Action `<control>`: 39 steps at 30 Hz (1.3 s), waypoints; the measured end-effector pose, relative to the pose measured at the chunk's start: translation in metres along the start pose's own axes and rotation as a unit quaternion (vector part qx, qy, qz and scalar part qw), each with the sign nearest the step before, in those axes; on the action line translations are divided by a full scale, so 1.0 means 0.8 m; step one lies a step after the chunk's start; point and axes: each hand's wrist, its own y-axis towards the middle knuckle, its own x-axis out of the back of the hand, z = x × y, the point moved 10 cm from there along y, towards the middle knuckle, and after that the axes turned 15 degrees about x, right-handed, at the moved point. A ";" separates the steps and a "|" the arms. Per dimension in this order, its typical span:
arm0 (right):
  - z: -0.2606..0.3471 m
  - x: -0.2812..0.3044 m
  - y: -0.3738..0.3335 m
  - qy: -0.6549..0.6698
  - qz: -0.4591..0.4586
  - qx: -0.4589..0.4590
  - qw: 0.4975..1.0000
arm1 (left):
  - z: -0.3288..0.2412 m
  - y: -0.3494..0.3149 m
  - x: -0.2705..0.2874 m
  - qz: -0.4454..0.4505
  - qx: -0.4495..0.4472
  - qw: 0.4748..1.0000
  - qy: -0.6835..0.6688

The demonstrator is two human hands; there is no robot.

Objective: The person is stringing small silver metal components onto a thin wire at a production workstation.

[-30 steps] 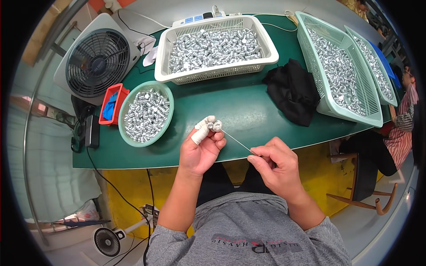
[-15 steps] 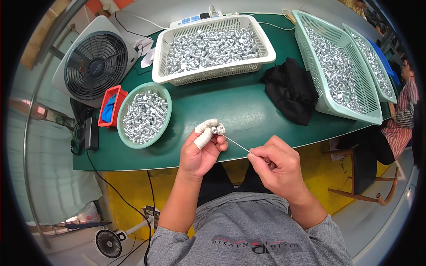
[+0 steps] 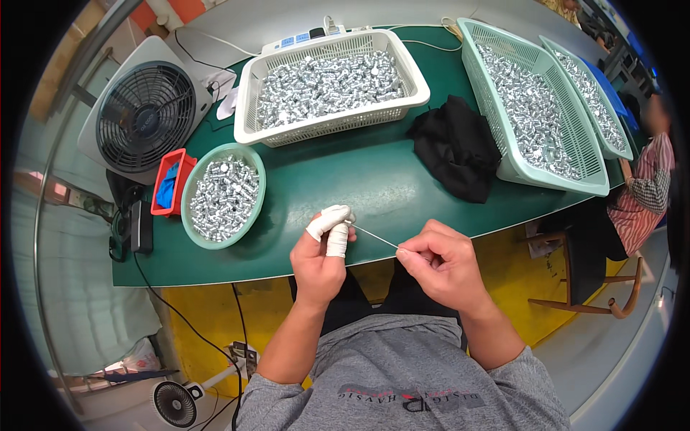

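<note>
Two bare hands meeting over the near edge of the dark green tabletop [image 3: 374,187]. Left hand [image 3: 320,251] closing white-taped thumb and forefinger [image 3: 332,224] together at the tips, seemingly pinching one end of a thin, straight metal wire [image 3: 375,238]; whether a small part is sitting between those taped tips, impossible to tell. Right hand [image 3: 440,262] curling into a loose fist, thumb and forefinger pinching the other end of the wire, remaining fingers folding under. Wire stretching between both hands, slanting down from the left fingertips toward the right, hanging just above the table's front edge.

Lying left of the left hand, a round pale green plastic bowl [image 3: 188,223] heaping with small silvery metal parts. Standing beside it, a small red plastic box [image 3: 162,183] holding something blue. Resting farther back, a white rectangular plastic basket [image 3: 327,126] filling with the same silvery parts. Sitting at the right, two long mint green plastic baskets [image 3: 503,136], likewise loaded. Lying between them, a crumpled black cloth [image 3: 456,147]. Standing at the far left, a grey box fan [image 3: 144,115].
</note>
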 end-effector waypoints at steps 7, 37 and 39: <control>-0.055 -0.005 -0.016 0.190 -0.002 -0.125 0.974 | 0.027 0.006 -0.005 0.037 0.179 0.980 -0.081; -0.060 0.040 0.009 -0.030 -0.024 -0.006 0.999 | -0.058 0.033 0.026 -0.074 -0.090 0.958 0.263; -0.063 0.042 0.007 -0.054 -0.031 -0.001 0.998 | -0.070 0.022 0.010 -0.078 -0.173 0.913 0.361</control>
